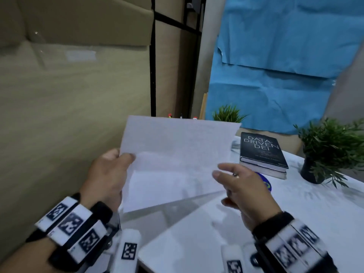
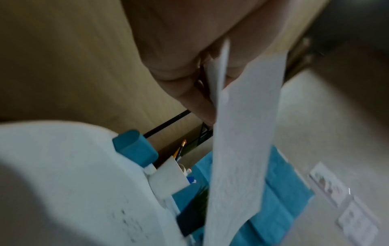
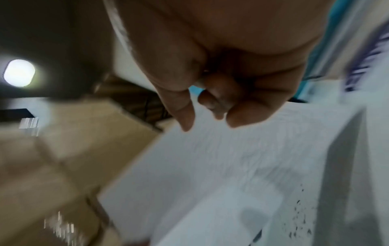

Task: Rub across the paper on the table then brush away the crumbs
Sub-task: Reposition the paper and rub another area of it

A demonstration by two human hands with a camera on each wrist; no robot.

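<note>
The white sheet of paper (image 1: 177, 154) is lifted off the white table (image 1: 216, 233) and tilted up. My left hand (image 1: 110, 174) pinches its left edge, thumb on top. The left wrist view shows the paper (image 2: 242, 149) edge-on, clamped between the thumb and fingers of the left hand (image 2: 210, 99). My right hand (image 1: 236, 180) hovers at the sheet's right edge with thumb and forefinger stretched out. In the right wrist view the other fingers of the right hand (image 3: 210, 116) curl around a small pale piece, seemingly an eraser (image 3: 219, 114), above the paper (image 3: 210, 166). Dark crumbs (image 3: 299, 216) dot the table.
A black book (image 1: 262, 152) lies at the back right, with a round blue disc (image 1: 266, 182) before it. Two potted plants (image 1: 331, 146) (image 1: 228, 114) stand behind. A blue sheet (image 1: 275, 75) hangs on the wall; cardboard boxes (image 1: 69, 75) rise on the left. A blue holder (image 2: 134, 148) sits by pencils (image 2: 181, 148).
</note>
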